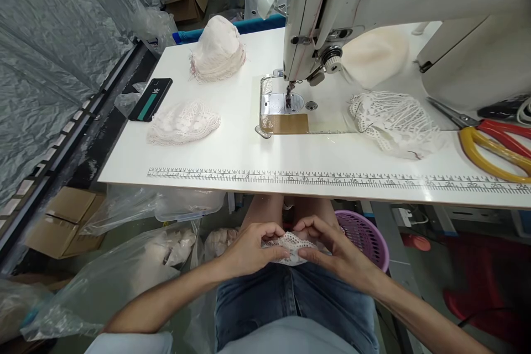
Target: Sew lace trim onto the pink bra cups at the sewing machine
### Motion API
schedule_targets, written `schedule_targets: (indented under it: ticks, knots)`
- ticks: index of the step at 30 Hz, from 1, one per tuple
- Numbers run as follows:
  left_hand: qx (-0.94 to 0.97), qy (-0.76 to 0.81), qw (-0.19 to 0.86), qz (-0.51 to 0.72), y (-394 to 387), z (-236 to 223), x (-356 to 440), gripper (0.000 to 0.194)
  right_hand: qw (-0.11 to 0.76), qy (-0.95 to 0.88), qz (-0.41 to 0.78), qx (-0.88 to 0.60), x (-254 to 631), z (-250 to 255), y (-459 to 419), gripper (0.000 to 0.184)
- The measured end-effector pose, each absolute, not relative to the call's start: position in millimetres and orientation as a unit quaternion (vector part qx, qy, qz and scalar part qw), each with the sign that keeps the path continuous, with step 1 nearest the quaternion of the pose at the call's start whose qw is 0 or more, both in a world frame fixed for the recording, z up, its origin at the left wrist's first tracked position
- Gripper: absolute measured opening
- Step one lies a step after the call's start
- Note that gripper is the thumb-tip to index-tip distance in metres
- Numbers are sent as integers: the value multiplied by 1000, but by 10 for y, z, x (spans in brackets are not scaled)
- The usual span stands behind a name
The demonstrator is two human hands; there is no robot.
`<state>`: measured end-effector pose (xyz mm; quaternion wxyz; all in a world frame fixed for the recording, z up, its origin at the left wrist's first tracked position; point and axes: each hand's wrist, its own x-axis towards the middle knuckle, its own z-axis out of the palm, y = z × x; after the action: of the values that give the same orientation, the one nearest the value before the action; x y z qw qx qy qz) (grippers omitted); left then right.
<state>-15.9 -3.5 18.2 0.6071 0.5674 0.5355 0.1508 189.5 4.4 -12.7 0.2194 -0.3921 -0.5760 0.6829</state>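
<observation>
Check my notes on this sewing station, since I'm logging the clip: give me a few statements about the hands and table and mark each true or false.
1. Both hands, left hand and right hand, hold a small lace piece over the lap. True.
2. The lace piece lies under the sewing machine needle. False: it is below the table edge, in the hands.
3. The scissors lie at the table's right end. True.
4. The phone lies beside the scissors. False: it lies at the left edge.
5. A purple basket sits under the table. True.

White table (232, 138): lace pieces (182, 121), scissors (493, 141)
</observation>
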Motion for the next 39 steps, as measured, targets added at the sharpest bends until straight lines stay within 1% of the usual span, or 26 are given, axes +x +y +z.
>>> schedule_targets:
  ticks: [3, 6, 10, 16, 21, 25, 29, 34, 39]
  knots:
    - [579, 522, 607, 153, -32, 190, -182, 10, 216, -597, 664, -396, 1880, -101, 45, 25]
    - [579, 493, 629, 159, -22, 195, -196, 18, 197, -639, 638, -382, 1847, -14, 54, 25]
    - [540, 503, 649, 184, 5, 174, -220, 15, 152, -684, 614, -363, 1844, 117, 121, 27]
    - [406, 514, 739, 157, 41, 169, -326, 22, 72, -584, 748, -308, 1942, 67, 278, 32]
    - [354, 519, 764, 145, 45, 169, -364, 30, 23, -530, 803, -272, 1899, -21, 309, 29]
    - [353, 530, 759, 136, 52, 157, -354, 34, 23, -553, 787, -273, 1871, -48, 313, 25]
    - [380, 517, 758, 120, 73, 179, -333, 31, 28, -570, 770, -285, 1879, -51, 321, 23]
    - [412, 484, 768, 85, 90, 180, -314, 32, 22, -599, 743, -297, 1888, 4, 326, 18]
    - [450, 484, 745, 83, 83, 147, -275, 15, 26, -596, 747, -291, 1905, 41, 332, 17]
